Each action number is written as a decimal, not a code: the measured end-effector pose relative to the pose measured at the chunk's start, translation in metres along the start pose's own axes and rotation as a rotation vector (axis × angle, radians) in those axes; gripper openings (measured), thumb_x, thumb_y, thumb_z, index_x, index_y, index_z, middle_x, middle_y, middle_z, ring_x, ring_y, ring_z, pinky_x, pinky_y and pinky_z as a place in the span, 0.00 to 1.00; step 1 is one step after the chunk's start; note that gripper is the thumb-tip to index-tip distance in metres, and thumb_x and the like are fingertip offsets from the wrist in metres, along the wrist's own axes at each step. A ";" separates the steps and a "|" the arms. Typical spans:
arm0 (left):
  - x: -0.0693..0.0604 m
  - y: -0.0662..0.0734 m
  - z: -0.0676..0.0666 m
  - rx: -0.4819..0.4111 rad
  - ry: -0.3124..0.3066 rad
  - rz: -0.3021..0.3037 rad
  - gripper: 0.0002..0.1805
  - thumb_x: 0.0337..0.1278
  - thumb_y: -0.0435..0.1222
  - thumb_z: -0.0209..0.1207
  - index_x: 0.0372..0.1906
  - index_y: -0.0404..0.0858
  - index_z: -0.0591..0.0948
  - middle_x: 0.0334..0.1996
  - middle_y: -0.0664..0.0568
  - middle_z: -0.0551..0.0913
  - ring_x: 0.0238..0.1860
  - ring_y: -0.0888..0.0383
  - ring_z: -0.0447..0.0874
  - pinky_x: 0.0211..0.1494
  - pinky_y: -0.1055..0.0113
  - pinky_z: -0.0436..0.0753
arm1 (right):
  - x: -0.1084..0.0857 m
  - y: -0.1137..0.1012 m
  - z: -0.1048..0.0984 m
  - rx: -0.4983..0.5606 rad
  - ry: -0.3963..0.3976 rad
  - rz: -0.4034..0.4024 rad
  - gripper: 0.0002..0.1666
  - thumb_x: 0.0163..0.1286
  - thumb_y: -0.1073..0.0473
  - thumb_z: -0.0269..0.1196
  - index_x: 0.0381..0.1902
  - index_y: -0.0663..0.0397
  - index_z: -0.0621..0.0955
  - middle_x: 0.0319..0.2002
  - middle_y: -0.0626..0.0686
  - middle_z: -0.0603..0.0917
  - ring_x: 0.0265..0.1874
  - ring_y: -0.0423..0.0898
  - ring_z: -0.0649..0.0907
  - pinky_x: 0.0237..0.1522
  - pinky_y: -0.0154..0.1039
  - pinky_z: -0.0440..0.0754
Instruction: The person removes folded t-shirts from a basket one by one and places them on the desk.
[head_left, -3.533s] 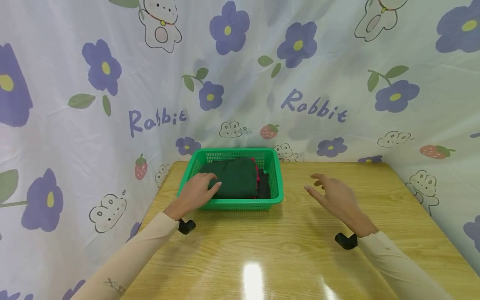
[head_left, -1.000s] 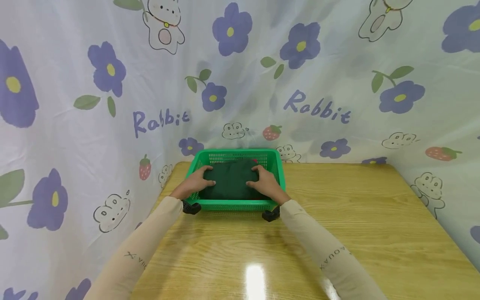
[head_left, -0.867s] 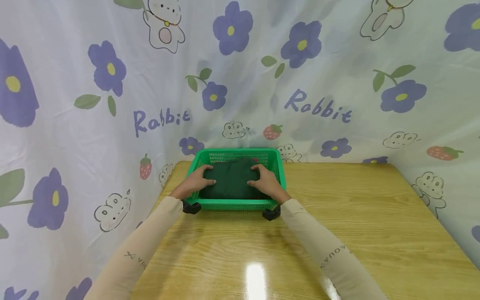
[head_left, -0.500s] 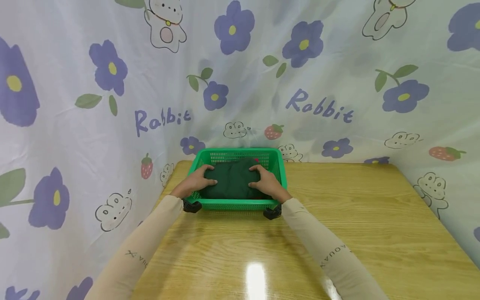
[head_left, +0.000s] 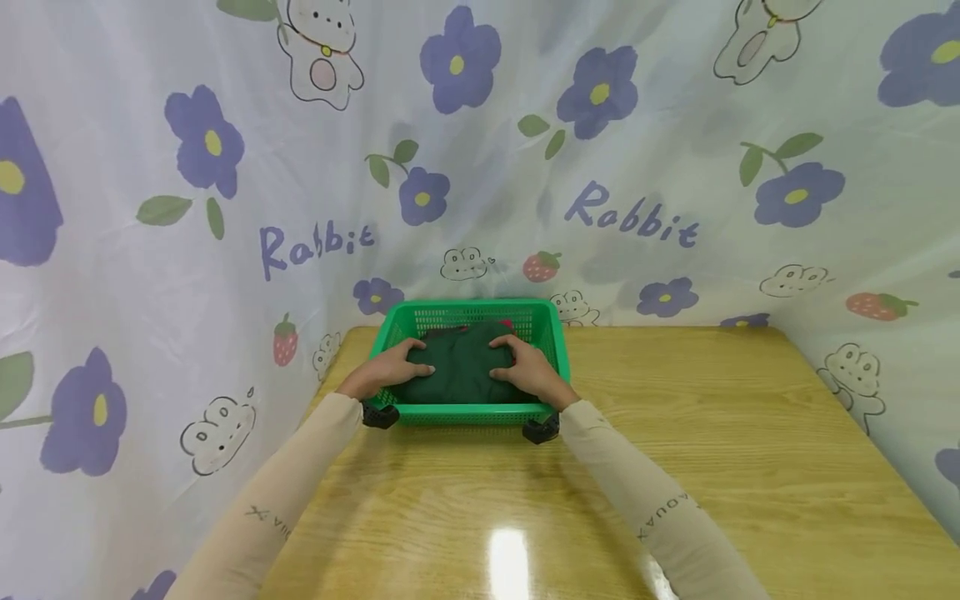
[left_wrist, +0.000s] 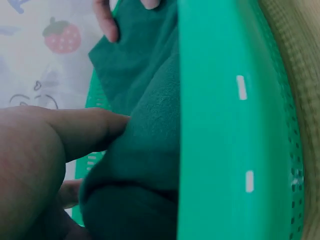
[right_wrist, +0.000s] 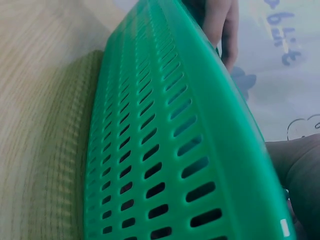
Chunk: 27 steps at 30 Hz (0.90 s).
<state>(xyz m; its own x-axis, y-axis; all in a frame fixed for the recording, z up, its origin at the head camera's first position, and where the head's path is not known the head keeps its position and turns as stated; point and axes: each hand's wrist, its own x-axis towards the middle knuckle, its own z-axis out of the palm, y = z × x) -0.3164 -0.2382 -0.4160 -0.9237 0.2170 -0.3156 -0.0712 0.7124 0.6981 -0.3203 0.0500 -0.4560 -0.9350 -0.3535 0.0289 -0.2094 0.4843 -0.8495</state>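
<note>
A folded dark green cloth [head_left: 459, 371], probably a garment, lies in a green plastic basket [head_left: 472, 410]. At its left side my left hand [head_left: 388, 368] grips it, thumb on top and fingers over the far part. My right hand [head_left: 531, 371] holds the right side in the same way. In the left wrist view the cloth [left_wrist: 150, 125] is puffed into a thick fold beside the left thumb. The basket wall [right_wrist: 150, 130] covers most of the right wrist view, hiding the right fingertips. A bit of red cloth [head_left: 507, 323] shows behind the green one.
The basket stands near the back left of a wooden table [head_left: 675, 433]. A patterned curtain [head_left: 495, 150] hangs close behind it and along the left side. Black wrist cameras [head_left: 542, 429] sit near the basket's front edge.
My right hand has come left from over the table to the cloth, and my left hand has taken hold too. In the last half second the cloth has bunched slightly between the hands.
</note>
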 end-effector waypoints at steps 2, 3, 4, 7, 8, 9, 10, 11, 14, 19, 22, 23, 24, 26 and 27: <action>0.001 0.001 -0.002 -0.019 0.008 0.005 0.36 0.76 0.45 0.59 0.79 0.39 0.59 0.80 0.34 0.50 0.78 0.33 0.50 0.73 0.37 0.62 | 0.000 0.000 0.000 0.009 0.002 -0.001 0.29 0.71 0.58 0.70 0.68 0.45 0.76 0.59 0.57 0.79 0.54 0.54 0.80 0.46 0.48 0.81; 0.002 0.001 -0.003 -0.030 0.014 0.008 0.35 0.75 0.44 0.59 0.78 0.39 0.60 0.80 0.35 0.50 0.78 0.33 0.50 0.73 0.37 0.62 | 0.000 0.000 0.000 0.015 0.002 -0.003 0.29 0.71 0.59 0.70 0.68 0.45 0.76 0.61 0.57 0.78 0.55 0.55 0.80 0.47 0.50 0.81; 0.002 0.001 -0.004 -0.041 0.020 0.013 0.35 0.74 0.44 0.60 0.78 0.40 0.62 0.80 0.35 0.51 0.78 0.33 0.51 0.73 0.37 0.63 | 0.000 0.000 0.000 0.019 0.004 -0.005 0.28 0.71 0.59 0.70 0.68 0.45 0.76 0.62 0.58 0.78 0.56 0.56 0.79 0.49 0.51 0.81; 0.002 0.002 -0.005 -0.061 0.030 0.032 0.34 0.72 0.44 0.63 0.76 0.41 0.65 0.80 0.37 0.51 0.78 0.33 0.51 0.72 0.36 0.62 | 0.002 0.000 0.000 0.009 0.010 -0.005 0.27 0.72 0.59 0.70 0.66 0.45 0.77 0.65 0.58 0.77 0.61 0.58 0.78 0.54 0.54 0.80; 0.002 0.002 -0.005 -0.062 0.030 0.040 0.34 0.71 0.45 0.64 0.75 0.41 0.66 0.80 0.37 0.51 0.78 0.33 0.50 0.72 0.35 0.62 | 0.002 0.000 0.000 0.001 0.010 -0.006 0.26 0.72 0.58 0.70 0.66 0.45 0.78 0.66 0.58 0.76 0.62 0.58 0.77 0.55 0.55 0.80; 0.002 0.002 -0.005 -0.067 0.029 0.046 0.34 0.71 0.45 0.64 0.75 0.41 0.67 0.80 0.37 0.51 0.78 0.33 0.50 0.72 0.35 0.62 | 0.003 0.001 0.001 -0.008 0.008 -0.007 0.26 0.72 0.58 0.70 0.65 0.45 0.78 0.67 0.58 0.76 0.63 0.58 0.77 0.56 0.55 0.79; 0.001 0.002 -0.006 -0.070 0.027 0.053 0.34 0.71 0.45 0.64 0.75 0.40 0.67 0.80 0.37 0.51 0.78 0.33 0.50 0.72 0.35 0.62 | 0.003 0.001 0.001 -0.013 0.008 -0.004 0.25 0.72 0.58 0.70 0.65 0.45 0.79 0.68 0.57 0.76 0.65 0.58 0.76 0.58 0.55 0.79; 0.001 0.001 -0.006 -0.072 0.026 0.054 0.34 0.70 0.45 0.65 0.75 0.41 0.67 0.80 0.37 0.51 0.78 0.33 0.50 0.72 0.35 0.62 | 0.004 0.002 0.002 -0.017 0.008 -0.003 0.24 0.72 0.57 0.70 0.64 0.45 0.80 0.69 0.56 0.75 0.66 0.58 0.75 0.59 0.55 0.78; 0.002 -0.004 -0.004 -0.082 0.013 0.053 0.33 0.70 0.45 0.66 0.74 0.41 0.69 0.80 0.37 0.52 0.77 0.33 0.51 0.72 0.36 0.63 | 0.003 0.004 0.003 -0.018 0.004 0.008 0.22 0.71 0.57 0.71 0.61 0.44 0.82 0.67 0.55 0.76 0.64 0.57 0.76 0.58 0.54 0.78; 0.003 -0.013 -0.003 -0.119 -0.012 0.063 0.31 0.70 0.43 0.65 0.73 0.43 0.71 0.80 0.38 0.52 0.77 0.34 0.53 0.71 0.37 0.64 | 0.001 0.004 0.002 -0.016 0.008 0.013 0.19 0.69 0.57 0.72 0.56 0.40 0.85 0.60 0.53 0.80 0.50 0.52 0.78 0.46 0.46 0.77; 0.004 -0.016 -0.004 -0.146 -0.019 0.074 0.29 0.70 0.43 0.66 0.72 0.43 0.73 0.80 0.39 0.53 0.77 0.34 0.52 0.72 0.37 0.63 | 0.002 0.004 0.001 -0.014 0.010 -0.006 0.18 0.69 0.57 0.72 0.56 0.40 0.85 0.55 0.52 0.81 0.42 0.50 0.76 0.40 0.43 0.75; 0.004 -0.016 -0.004 -0.151 -0.022 0.079 0.29 0.70 0.43 0.66 0.71 0.43 0.74 0.80 0.39 0.53 0.77 0.34 0.52 0.72 0.37 0.63 | 0.003 0.004 0.000 -0.015 0.012 -0.012 0.18 0.69 0.57 0.73 0.56 0.40 0.85 0.54 0.51 0.81 0.41 0.49 0.75 0.39 0.42 0.74; 0.004 -0.015 -0.004 -0.157 -0.022 0.081 0.28 0.70 0.43 0.66 0.71 0.44 0.74 0.80 0.39 0.53 0.77 0.34 0.52 0.72 0.37 0.63 | 0.003 0.003 0.000 -0.015 0.013 -0.017 0.19 0.69 0.57 0.73 0.56 0.40 0.85 0.52 0.51 0.81 0.39 0.49 0.74 0.37 0.42 0.73; 0.004 -0.015 -0.005 -0.166 -0.015 0.083 0.27 0.69 0.43 0.66 0.69 0.44 0.76 0.79 0.40 0.54 0.76 0.35 0.53 0.71 0.37 0.64 | 0.004 0.003 -0.002 -0.015 0.017 -0.028 0.19 0.69 0.57 0.73 0.56 0.41 0.85 0.47 0.51 0.80 0.35 0.48 0.71 0.34 0.41 0.71; 0.003 -0.014 -0.005 -0.168 -0.011 0.087 0.27 0.69 0.43 0.66 0.69 0.44 0.76 0.79 0.40 0.55 0.76 0.35 0.53 0.71 0.38 0.64 | 0.005 0.002 -0.003 -0.017 0.019 -0.032 0.19 0.69 0.57 0.73 0.56 0.42 0.86 0.44 0.51 0.80 0.33 0.48 0.70 0.33 0.41 0.69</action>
<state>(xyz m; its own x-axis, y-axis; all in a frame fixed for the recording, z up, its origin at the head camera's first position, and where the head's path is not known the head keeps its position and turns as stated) -0.3204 -0.2509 -0.4234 -0.9252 0.2806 -0.2555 -0.0537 0.5697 0.8201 -0.3262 0.0517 -0.4566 -0.9328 -0.3541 0.0664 -0.2444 0.4867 -0.8387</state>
